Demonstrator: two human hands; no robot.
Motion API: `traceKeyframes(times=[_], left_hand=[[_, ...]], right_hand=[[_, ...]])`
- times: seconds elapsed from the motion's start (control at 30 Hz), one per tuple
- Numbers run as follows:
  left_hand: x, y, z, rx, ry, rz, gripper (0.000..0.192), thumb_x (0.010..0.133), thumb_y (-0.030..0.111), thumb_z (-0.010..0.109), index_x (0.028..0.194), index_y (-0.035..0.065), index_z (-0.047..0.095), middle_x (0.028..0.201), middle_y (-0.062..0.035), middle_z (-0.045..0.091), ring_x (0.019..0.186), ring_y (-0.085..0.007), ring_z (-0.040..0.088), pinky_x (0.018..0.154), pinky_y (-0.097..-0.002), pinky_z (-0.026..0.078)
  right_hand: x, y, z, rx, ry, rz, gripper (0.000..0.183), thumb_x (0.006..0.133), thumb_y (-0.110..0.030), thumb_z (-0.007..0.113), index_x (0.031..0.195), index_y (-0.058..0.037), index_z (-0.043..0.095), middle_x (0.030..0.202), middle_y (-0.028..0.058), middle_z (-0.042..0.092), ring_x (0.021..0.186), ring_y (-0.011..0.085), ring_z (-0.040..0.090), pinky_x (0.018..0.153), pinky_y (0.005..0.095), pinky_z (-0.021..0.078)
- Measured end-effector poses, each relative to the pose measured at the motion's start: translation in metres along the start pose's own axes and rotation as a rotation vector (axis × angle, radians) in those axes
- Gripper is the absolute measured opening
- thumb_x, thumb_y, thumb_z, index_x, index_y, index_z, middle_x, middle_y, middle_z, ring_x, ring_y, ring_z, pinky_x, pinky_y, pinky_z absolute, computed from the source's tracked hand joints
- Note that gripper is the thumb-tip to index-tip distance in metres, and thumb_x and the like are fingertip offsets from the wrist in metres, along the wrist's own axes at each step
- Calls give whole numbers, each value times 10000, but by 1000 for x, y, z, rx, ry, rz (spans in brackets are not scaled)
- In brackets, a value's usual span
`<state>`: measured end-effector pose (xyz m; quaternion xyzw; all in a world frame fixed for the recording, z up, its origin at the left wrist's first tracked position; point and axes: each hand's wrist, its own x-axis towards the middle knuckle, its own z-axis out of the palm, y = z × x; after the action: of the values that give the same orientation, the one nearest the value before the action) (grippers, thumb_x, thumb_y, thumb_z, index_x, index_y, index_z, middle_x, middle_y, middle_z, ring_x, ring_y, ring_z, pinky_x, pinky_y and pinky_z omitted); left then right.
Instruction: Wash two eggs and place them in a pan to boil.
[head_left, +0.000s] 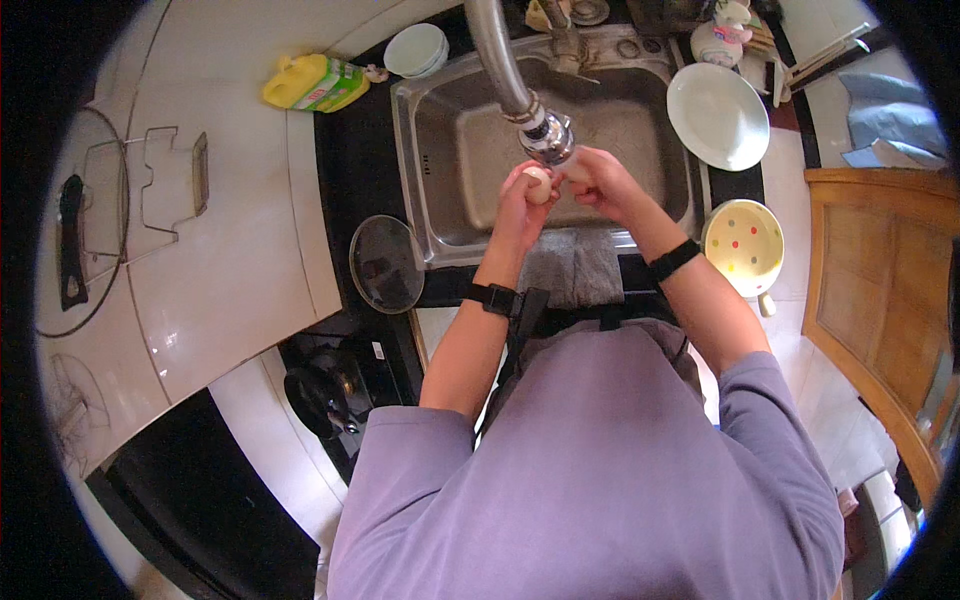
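Note:
My left hand (519, 202) is curled around a pale egg-like object (538, 185), its thumb lying across the top. Close beside it, my right hand (604, 184) has bent fingers turned toward the left one. A blurred whitish patch shows at the right fingers; whether it is a held thing or running water I cannot tell. Both hands are over the stainless steel sink (480, 161), just below the chrome tap head (551, 140) on its curved metal spout (501, 56). Part of the left fingers is hidden behind the pale object.
White bowls (416, 51) and a yellow detergent bottle (319, 82) stand left of the sink, near a glass lid (386, 264). To the right are a white plate (718, 116) and a dotted yellow pan (744, 247). A grey cloth (574, 266) drapes over the front edge.

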<state>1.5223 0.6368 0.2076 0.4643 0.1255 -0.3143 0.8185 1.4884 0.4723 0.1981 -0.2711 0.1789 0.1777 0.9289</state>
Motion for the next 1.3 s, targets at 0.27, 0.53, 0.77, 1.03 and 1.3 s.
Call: traceKeyframes(times=[0.27, 0.53, 0.77, 1.03, 1.3], left_hand=[[2, 2, -44, -89, 43, -182, 150, 960, 251, 480, 1001, 110, 509, 888, -40, 591, 753, -154, 594, 584, -300, 494], [17, -10, -11, 148, 106, -95, 167, 956, 224, 455, 1027, 86, 517, 891, -50, 595, 703, -160, 593, 602, -279, 485], [28, -15, 17, 80, 123, -192, 218, 926, 252, 461, 992, 57, 534, 790, -60, 575, 641, -192, 589, 477, -293, 445], [33, -27, 30, 87, -59, -165, 215, 939, 178, 432, 1040, 38, 559, 856, -70, 593, 654, -178, 601, 479, -281, 461], [34, -26, 7, 16, -28, -162, 209, 956, 204, 438, 1058, 51, 537, 883, -73, 605, 696, -182, 613, 537, -298, 500]], right_hand=[[42, 1, 24, -454, -97, -116, 240, 865, -182, 635, 1083, -133, 546, 808, -22, 548, 553, 45, 419, 447, 210, 330], [27, -7, 14, -792, 27, -176, 118, 865, -194, 635, 912, -94, 596, 758, -22, 543, 586, 76, 499, 477, 251, 405], [-16, -33, -4, -468, 188, -27, 262, 917, -284, 499, 839, -52, 591, 664, 52, 565, 536, 141, 543, 443, 274, 425], [-41, -34, -11, -143, 297, -60, 184, 909, -261, 540, 928, -79, 561, 825, 49, 597, 735, 158, 610, 607, 291, 520], [-25, -21, 13, -359, 156, -50, 149, 882, -173, 592, 1004, -102, 542, 865, 16, 588, 719, 122, 584, 568, 257, 489]])
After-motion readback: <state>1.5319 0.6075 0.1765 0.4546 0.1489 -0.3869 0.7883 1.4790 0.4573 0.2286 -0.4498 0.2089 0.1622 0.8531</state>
